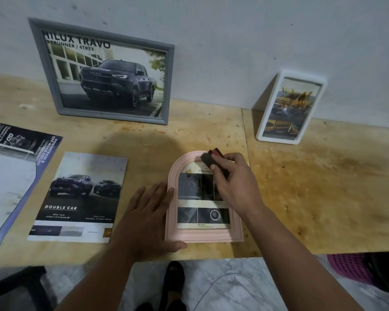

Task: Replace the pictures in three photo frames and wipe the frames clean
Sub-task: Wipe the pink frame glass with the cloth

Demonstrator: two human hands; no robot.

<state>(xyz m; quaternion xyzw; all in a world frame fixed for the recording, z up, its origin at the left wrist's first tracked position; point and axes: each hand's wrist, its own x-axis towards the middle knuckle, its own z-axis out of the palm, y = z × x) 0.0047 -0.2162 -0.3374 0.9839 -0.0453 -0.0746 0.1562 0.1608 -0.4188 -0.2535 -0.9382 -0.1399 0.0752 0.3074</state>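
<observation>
Pink frame [203, 236]: arched top, stepped moulding, lying flat and face up on the wooden table [312, 187], near edge, centre. Picture inside shows dark car-interior panels on a pale page; a small tan mark near the arch.
Right hand [235, 185]: fingers curled round a dark cloth [208, 161] with a red patch at its far end, pressing it on the upper right of the pink frame's face, at the arch.
Left hand [149, 217]: flat on the table, fingers straight and slightly spread, fingertips touching the pink frame's left rail, thumb just beside its near-left corner.
Grey frame [100, 71]: landscape, upright, leaning against the wall [234, 30], far left. Holds a picture of a dark pickup with "HILUX TRAVO" lettering.
White frame [290, 107]: portrait, rounded corners, leaning against the wall, far right. Holds a yellow-toned picture, detail blurred.
Loose sheet [79, 198]: flat on the table left of the left hand, two pickups, "DOUBLE CAB".
Brochure [11, 173]: far-left edge, partly out of view.
Basket [348, 267]: pink, perforated, below the table's near-right edge.
</observation>
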